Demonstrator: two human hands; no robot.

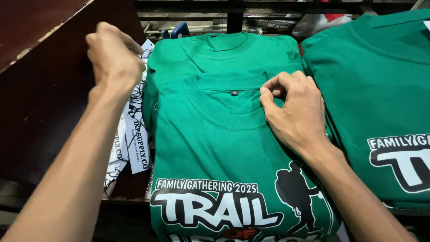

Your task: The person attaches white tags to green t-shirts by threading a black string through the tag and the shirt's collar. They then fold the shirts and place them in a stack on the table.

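A green T-shirt (215, 152) with a white and black print and a black hiker figure lies face up on top of a stack. My right hand (295, 112) rests on its right shoulder, thumb and forefinger pinching the fabric beside the collar (233, 96). My left hand (114, 58) is raised at the left, fingers curled over a bundle of white hang tags with black strings (134, 130). Whether it grips a tag I cannot tell. Another green shirt (224, 51) lies beneath, further back.
A second pile of green printed shirts (380, 89) lies at the right. A dark brown wooden panel (40, 89) slants along the left. Behind the shirts runs a dark shelf frame (235, 18) with a blue object (179, 30) and bagged items.
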